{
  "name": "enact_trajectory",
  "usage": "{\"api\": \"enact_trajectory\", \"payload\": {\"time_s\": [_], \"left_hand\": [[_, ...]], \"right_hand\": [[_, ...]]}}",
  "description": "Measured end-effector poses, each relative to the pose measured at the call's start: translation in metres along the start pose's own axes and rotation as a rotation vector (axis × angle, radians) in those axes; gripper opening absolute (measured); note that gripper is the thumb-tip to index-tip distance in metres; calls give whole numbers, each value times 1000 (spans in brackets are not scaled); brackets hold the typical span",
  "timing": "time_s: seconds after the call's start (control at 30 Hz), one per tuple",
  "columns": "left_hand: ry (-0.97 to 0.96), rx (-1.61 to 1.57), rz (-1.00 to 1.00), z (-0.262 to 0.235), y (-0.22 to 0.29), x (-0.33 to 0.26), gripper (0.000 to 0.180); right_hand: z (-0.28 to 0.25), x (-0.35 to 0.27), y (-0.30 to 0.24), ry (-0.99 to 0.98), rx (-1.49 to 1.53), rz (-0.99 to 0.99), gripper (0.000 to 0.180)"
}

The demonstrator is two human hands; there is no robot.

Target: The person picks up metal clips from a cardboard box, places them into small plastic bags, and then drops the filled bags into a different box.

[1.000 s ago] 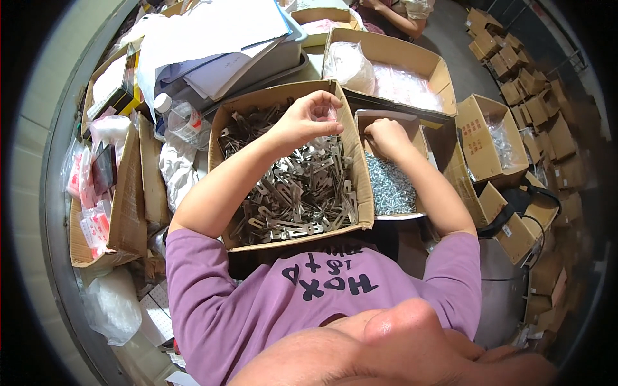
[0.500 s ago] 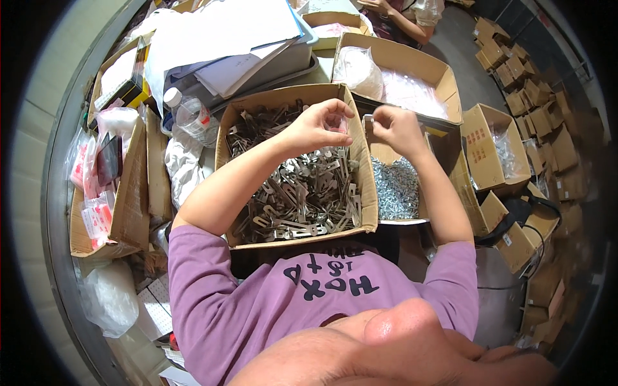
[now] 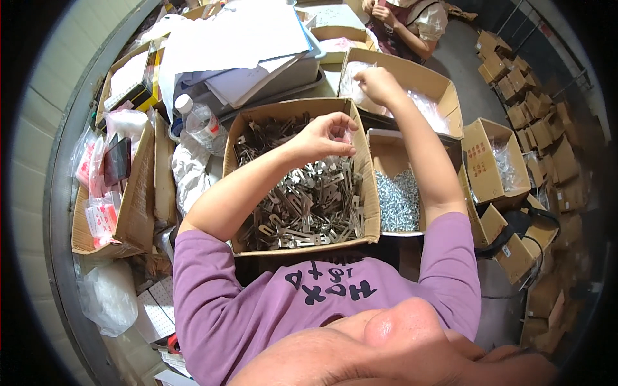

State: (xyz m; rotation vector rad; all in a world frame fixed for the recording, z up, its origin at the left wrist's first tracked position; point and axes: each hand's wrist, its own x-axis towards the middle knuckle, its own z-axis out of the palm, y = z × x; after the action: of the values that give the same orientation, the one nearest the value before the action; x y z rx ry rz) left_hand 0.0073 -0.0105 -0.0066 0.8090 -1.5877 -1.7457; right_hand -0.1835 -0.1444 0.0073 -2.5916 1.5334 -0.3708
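Note:
My left hand (image 3: 327,137) is curled above the right side of a cardboard box (image 3: 372,219) filled with flat slotted metal pieces (image 3: 309,199). A bit of clear, pinkish plastic, seemingly a small bag (image 3: 346,136), shows between its thumb and fingers. My right hand (image 3: 378,86) reaches over a farther box (image 3: 444,80) of clear plastic bags (image 3: 428,110). Its fingers are bent together at the white, clear plastic there; what they grip is hidden. Beneath my right forearm, a smaller box (image 3: 386,151) contains many small silvery screws (image 3: 398,199).
Papers (image 3: 232,38) lie on a grey bin at the back left, near a plastic bottle (image 3: 205,125). At left stands a box (image 3: 132,206) with plastic packets and a phone (image 3: 117,159). Cartons (image 3: 486,161) stand at right. Another person (image 3: 412,26) is at the back.
My right hand has moved away from me, from above the screw box to the box of plastic bags. My left hand stays curled over the metal pieces. The whole view has shifted slightly.

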Motion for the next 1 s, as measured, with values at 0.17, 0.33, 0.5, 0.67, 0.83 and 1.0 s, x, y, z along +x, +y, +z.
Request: {"api": "enact_trajectory", "payload": {"time_s": [0.17,0.33,0.5,0.67,0.83,1.0], "left_hand": [[21,4,10,-4,1,-2,45],[13,-13,38,-9,2,0,45],[23,-26,41,-8,10,0,43],[36,-54,38,-9,12,0,43],[43,-91,35,-12,8,-1,46],[-66,-117,115,-7,6,-1,57]], "right_hand": [[2,23,-23,-257,-136,154,24],[-2,24,-33,-222,-372,13,22],[-10,14,-10,-98,-116,-28,13],[-24,-11,-3,149,191,-102,17],[-49,-62,-53,52,805,-353,18],[-58,-92,-79,-33,730,-393,21]]}}
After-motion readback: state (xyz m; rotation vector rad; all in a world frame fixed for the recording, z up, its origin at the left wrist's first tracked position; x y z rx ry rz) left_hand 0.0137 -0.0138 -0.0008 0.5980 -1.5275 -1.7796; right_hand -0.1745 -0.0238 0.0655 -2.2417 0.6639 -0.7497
